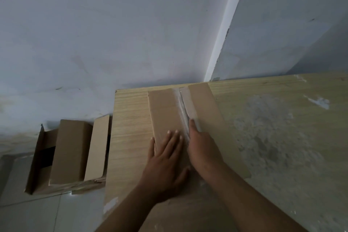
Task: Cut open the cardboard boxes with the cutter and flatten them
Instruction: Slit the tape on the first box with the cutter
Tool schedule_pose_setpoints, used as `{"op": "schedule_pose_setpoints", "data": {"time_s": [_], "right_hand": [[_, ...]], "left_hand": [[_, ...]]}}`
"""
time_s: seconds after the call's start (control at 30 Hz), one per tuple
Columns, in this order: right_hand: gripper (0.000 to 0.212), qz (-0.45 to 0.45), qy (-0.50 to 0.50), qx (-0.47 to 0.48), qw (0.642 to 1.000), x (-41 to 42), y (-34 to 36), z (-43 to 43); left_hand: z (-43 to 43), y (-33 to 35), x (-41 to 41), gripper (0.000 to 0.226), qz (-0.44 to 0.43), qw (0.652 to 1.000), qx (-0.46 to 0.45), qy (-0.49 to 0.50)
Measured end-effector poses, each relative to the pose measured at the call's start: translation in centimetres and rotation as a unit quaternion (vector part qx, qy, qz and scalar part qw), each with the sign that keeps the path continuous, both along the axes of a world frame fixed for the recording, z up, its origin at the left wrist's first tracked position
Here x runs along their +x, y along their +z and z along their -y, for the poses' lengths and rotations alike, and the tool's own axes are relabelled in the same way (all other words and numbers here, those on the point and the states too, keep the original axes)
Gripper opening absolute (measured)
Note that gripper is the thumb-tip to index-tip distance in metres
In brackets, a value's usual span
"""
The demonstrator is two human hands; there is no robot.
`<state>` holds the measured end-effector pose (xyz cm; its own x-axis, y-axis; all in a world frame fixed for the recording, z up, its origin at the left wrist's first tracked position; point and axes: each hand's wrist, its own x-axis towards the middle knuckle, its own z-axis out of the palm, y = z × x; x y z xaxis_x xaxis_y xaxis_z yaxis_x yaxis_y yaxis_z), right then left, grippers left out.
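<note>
My left hand lies flat on the cardboard box. Its fingers are straight and spread, pressing the panel just left of the taped seam, and they grip nothing. My right hand rests on the box just right of that seam, its edge along the tape and the forefinger reaching up the seam. A small pale grey shape shows at that fingertip, but blur keeps me from telling what it is. I cannot tell whether those fingers are clenched on anything. The box lies low on the wooden table, its long side running away from me, with a flap spread out to the right of the seam. Left of the box, past the table's edge and down on the tiled floor, sits a pile of other cardboard boxes, some with flaps open. Beyond the box's far end stands a grey wall.
</note>
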<state>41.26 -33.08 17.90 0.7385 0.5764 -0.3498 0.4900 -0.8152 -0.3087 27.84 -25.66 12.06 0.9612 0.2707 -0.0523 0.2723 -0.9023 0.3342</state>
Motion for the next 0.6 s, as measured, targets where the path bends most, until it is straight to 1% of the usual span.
{"op": "schedule_pose_setpoints", "data": {"time_s": [0.1,0.13,0.17,0.27,0.47,0.6], "right_hand": [[0.059,0.015,0.007,0.011,1.0,0.7,0.0,-0.8],[0.058,0.016,0.007,0.009,1.0,0.8,0.0,-1.0],[0.057,0.017,0.007,0.008,1.0,1.0,0.1,-1.3],[0.054,0.025,0.012,0.0,1.0,1.4,0.3,-1.5],[0.037,0.043,0.022,-0.017,0.999,1.5,1.7,-0.6],[0.037,0.04,0.034,-0.039,0.998,0.5,2.0,1.7]], "left_hand": [[0.9,0.1,-1.9,0.118,-0.018,0.999,0.018,-0.026],[0.7,0.1,-2.1,0.126,-0.032,0.999,0.028,-0.033],[0.4,-0.1,-2.0,0.128,-0.038,0.998,0.034,-0.035],[0.2,-0.1,-1.3,0.125,-0.047,0.998,0.022,-0.024],[-0.4,0.1,0.7,0.125,-0.058,0.998,0.015,-0.003],[-0.8,0.0,1.8,0.126,-0.053,0.999,0.005,0.004]]}}
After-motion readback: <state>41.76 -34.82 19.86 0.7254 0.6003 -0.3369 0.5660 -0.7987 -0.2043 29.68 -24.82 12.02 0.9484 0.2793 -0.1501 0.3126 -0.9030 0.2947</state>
